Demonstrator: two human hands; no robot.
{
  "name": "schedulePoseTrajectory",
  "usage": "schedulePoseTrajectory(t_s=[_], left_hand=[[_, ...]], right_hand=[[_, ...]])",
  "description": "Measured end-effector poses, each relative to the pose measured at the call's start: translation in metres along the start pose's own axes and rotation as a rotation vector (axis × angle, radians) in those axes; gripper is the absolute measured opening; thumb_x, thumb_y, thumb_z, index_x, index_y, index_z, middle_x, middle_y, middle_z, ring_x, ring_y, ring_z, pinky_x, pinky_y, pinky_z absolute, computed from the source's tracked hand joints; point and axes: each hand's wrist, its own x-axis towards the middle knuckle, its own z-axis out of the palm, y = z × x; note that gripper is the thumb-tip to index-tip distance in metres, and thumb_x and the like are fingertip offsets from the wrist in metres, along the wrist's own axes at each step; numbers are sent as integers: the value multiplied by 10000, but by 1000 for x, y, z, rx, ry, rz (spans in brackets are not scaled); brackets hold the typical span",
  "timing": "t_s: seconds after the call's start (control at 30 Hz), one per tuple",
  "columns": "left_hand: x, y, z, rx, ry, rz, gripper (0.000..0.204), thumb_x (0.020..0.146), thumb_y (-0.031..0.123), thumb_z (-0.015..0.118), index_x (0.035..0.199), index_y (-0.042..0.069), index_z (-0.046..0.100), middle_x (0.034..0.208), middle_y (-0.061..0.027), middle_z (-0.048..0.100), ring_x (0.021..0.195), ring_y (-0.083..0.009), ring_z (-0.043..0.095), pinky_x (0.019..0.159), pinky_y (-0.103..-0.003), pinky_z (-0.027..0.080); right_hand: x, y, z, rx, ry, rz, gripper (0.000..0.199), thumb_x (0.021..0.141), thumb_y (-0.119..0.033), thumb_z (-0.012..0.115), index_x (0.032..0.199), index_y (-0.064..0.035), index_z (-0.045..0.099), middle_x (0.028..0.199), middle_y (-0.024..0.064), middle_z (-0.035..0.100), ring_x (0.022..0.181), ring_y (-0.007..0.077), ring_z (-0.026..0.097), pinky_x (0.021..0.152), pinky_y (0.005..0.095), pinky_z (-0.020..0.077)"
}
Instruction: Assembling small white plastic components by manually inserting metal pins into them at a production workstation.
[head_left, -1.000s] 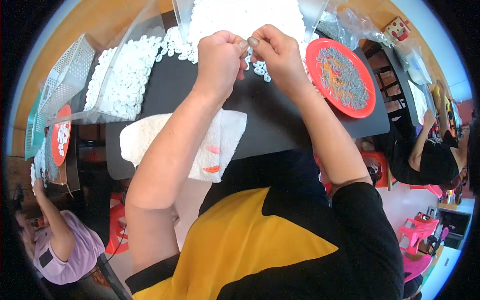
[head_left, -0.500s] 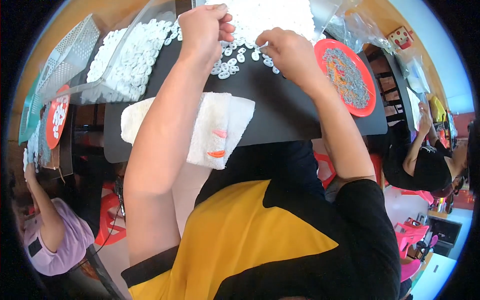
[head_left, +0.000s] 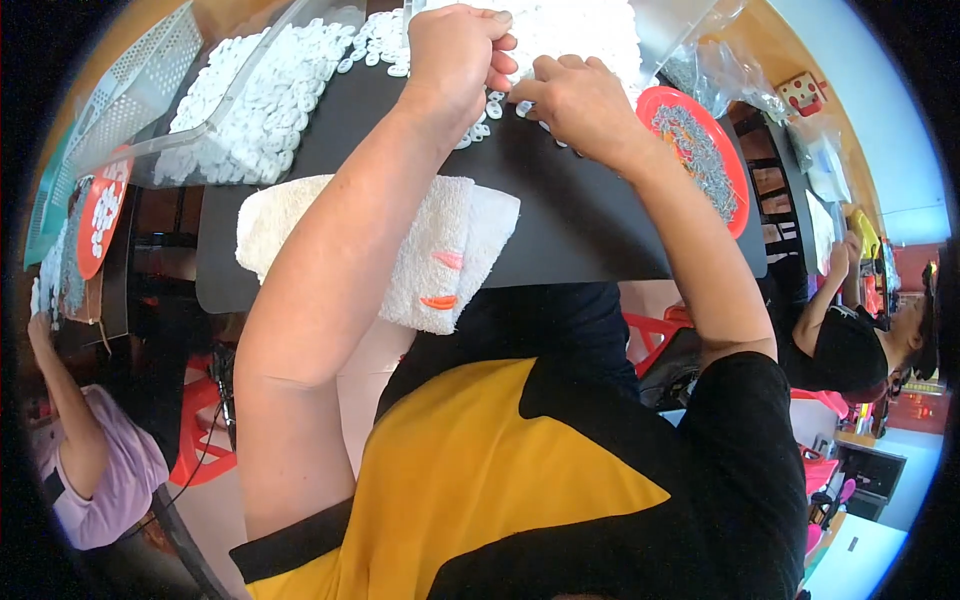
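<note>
At the grip: our two hands meet over the far edge of the black mat, fingertips pinched together on small white plastic rings (head_left: 487, 118).
Left hand (head_left: 455, 55): fingers curled and closed; we cannot tell exactly which ring it clamps, since the fist hides it.
Right hand (head_left: 578, 100): thumb and forefinger pressed together on a ring, touching the left fingertips.
Just under the grip: a scatter of loose white rings lies on the black mat (head_left: 580, 215) covering our bench.
Just beyond the grip: a large heap of white rings (head_left: 585, 30) rises behind both hands.
Left of the grip: a clear plastic tray (head_left: 225, 100) holds more white rings.
Right of the grip: a red round dish (head_left: 737, 195) carries small grey metal pieces.
Nearer us than the grip: a folded white towel (head_left: 400, 250) with orange marks lies under our left forearm.
Far left: another person in a lilac shirt (head_left: 110, 475).
Far right: a person in black (head_left: 850, 350), well apart from us.
</note>
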Motion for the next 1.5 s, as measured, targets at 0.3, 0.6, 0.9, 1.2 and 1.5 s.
schedulePoseTrajectory(t_s=[0.3, 0.6, 0.9, 1.2, 1.5], left_hand=[[-9, 7, 11, 23, 15, -50, 112, 865, 68, 606, 838, -39, 592, 706, -91, 592, 515, -131, 546, 411, -255, 432], [-7, 6, 8, -3, -2, -51, 98, 858, 31, 592, 821, -60, 588, 673, -105, 585, 467, -131, 529, 366, -247, 404], [-13, 12, 11, -57, -55, -33, 96, 824, 43, 610, 814, -52, 598, 674, -103, 595, 477, -129, 527, 377, -245, 385], [-24, 14, 22, -15, -89, 34, 120, 796, 66, 642, 822, -48, 615, 677, -102, 605, 467, -117, 522, 372, -233, 377], [-31, 9, 32, 73, -90, 55, 103, 793, 60, 649, 819, -38, 631, 671, -84, 615, 464, -92, 521, 369, -218, 372]], right_hand=[[8, 7, 8, 69, -9, 12, 172, 745, -142, 694, 905, -103, 640, 909, 59, 602, 917, 261, 598, 792, 399, 451], [19, 6, -7, 122, -152, 16, 179, 718, -99, 603, 882, -71, 668, 908, 131, 653, 855, 304, 660, 725, 422, 522], [18, -3, -1, 104, -151, -24, 177, 672, -63, 602, 846, -48, 634, 887, 104, 629, 783, 304, 640, 667, 410, 501], [-9, 14, -21, 1785, 291, 801, 135, 896, -100, 607, 939, 25, 634, 819, 99, 663, 703, 163, 651, 633, 221, 495], [-20, 18, -22, 1898, 406, 708, 175, 894, -85, 603, 1011, 45, 609, 848, 118, 663, 747, 182, 655, 663, 246, 504]])
